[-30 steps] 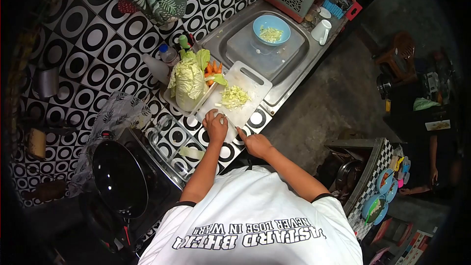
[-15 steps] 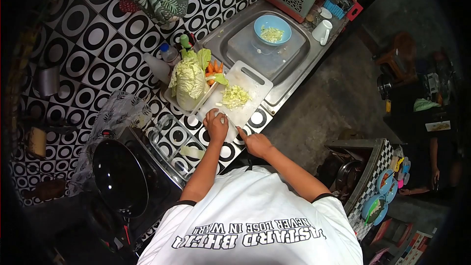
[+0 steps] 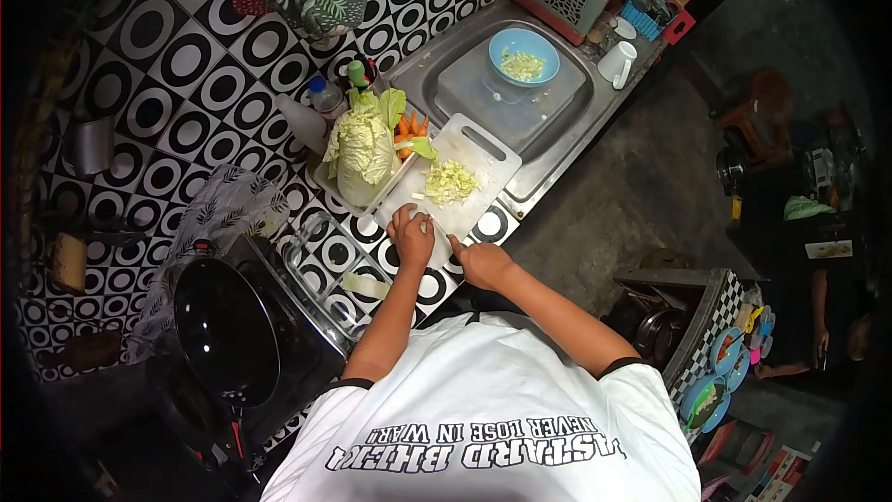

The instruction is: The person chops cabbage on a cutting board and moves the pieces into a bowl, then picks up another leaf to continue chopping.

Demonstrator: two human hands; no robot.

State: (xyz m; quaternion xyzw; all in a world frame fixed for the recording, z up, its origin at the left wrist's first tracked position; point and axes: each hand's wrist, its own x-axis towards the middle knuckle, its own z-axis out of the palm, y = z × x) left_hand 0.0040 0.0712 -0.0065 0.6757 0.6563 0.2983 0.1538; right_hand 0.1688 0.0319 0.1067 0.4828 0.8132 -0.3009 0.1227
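My left hand is on the near end of the white cutting board, fingers curled down on a pale piece of napa cabbage that they mostly hide. Just to the right, my right hand is closed around the handle of a knife. Its blade points toward the left fingertips and is hard to make out against the board. Chopped cabbage lies in a heap farther up the board. A large napa cabbage rests in a container beside several carrots.
A blue bowl with chopped cabbage stands on an upturned tray in the sink. A white mug is at the sink's edge. At left, a black wok sits on the stove. Another person's arm shows at far right.
The view has shifted slightly. Both hands keep nearly the same place on the board, and the chopped heap looks the same.
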